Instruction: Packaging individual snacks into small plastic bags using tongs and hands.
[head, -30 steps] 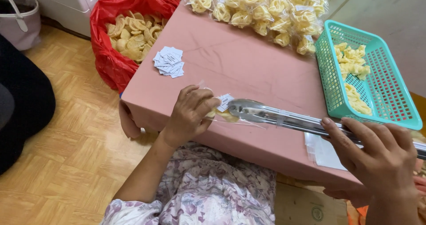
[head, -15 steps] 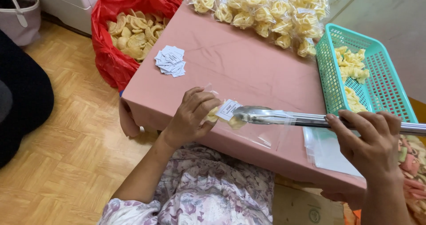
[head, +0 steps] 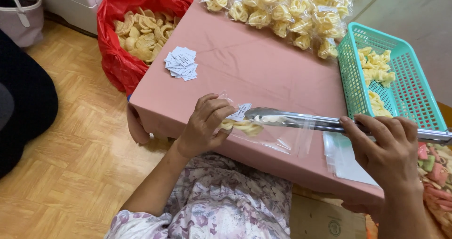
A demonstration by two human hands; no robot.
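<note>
Pink table [head: 263, 69]: left hand [head: 205, 123] pinching clear bag [head: 278, 137] with yellow cracker [head: 245, 126]; right hand [head: 386, 147] clasping metal tongs [head: 306, 120], tips inside bag

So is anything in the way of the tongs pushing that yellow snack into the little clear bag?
Nothing visible. The tongs, held by the right hand, already reach inside the clear bag with the snack at their tip. The left hand holds the bag's other end.

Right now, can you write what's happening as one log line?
left hand: holds clear bag | right hand: grips metal tongs | tongs: snack inside bag | pink table
</note>
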